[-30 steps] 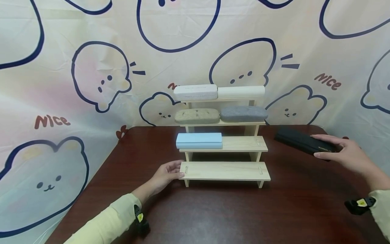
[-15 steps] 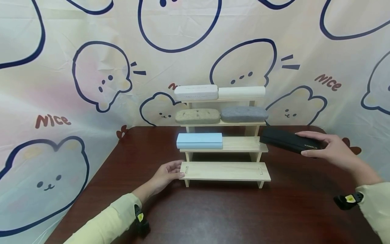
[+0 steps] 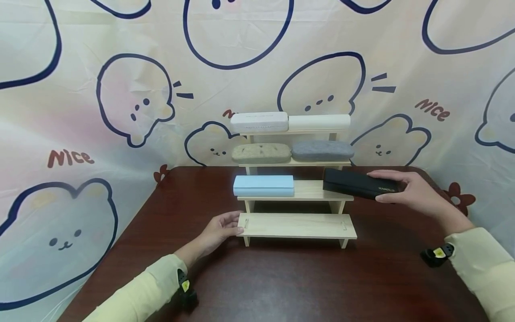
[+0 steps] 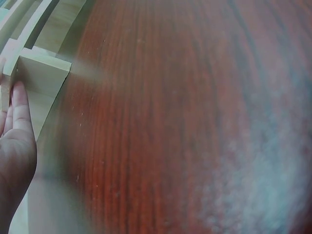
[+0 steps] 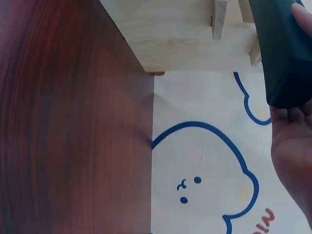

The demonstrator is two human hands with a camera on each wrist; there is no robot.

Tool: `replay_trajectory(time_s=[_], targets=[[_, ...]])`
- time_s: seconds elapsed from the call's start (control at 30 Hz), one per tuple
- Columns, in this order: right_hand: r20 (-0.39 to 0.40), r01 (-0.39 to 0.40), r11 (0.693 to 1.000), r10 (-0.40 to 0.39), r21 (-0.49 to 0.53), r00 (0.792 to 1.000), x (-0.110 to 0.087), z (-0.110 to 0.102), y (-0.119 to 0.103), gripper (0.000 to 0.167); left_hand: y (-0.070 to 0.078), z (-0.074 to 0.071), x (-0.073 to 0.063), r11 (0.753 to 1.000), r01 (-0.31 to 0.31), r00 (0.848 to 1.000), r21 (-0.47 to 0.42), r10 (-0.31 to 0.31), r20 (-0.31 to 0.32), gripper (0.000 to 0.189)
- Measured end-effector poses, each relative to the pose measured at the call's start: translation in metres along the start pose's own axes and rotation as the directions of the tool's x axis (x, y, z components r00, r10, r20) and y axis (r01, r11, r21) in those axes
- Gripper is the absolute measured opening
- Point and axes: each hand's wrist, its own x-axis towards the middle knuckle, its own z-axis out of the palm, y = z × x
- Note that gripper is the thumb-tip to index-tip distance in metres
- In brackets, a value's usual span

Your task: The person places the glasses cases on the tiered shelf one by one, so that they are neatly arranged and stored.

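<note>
In the head view my right hand (image 3: 416,193) holds a long black glasses case (image 3: 354,183) by its right end, thumb on the near side and fingers over the far side. The case tilts slightly, its left end overlapping the right part of the rack's second step (image 3: 310,190). The right wrist view shows the dark case (image 5: 287,58) from its end, with the hand (image 5: 295,151) behind it. My left hand (image 3: 219,230) grips the left end of the lowest step (image 3: 297,226) of the pale wooden rack. In the left wrist view its fingers (image 4: 20,105) lie against the wood.
A light blue case (image 3: 263,185) occupies the second step's left half. Above it, a speckled green case (image 3: 260,153) and a grey-blue case (image 3: 322,150) share a step. Two white cases (image 3: 259,122) top the rack. A printed cloth (image 3: 233,89) hangs behind the dark wooden table (image 3: 281,281).
My right hand has carried the black glasses case leftward from beside the rack to the second step's right part. My left hand has stayed on the lowest step.
</note>
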Motion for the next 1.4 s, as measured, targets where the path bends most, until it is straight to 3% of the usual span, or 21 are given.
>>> replay_trajectory(time_s=[0.77,1.4], targets=[[0.12,0.085,0.995,-0.091,0.047,0.989,0.035,0.025,-0.012,0.054,-0.001,-0.001,0.0,1.0,-0.006,1.0,-0.02,0.006,0.007,0.064],[0.169,0.094,0.995,-0.099,0.035,0.981,0.052,0.035,-0.013,0.056,0.0,0.0,-0.001,0.999,-0.007,1.0,-0.039,0.008,0.007,0.063]])
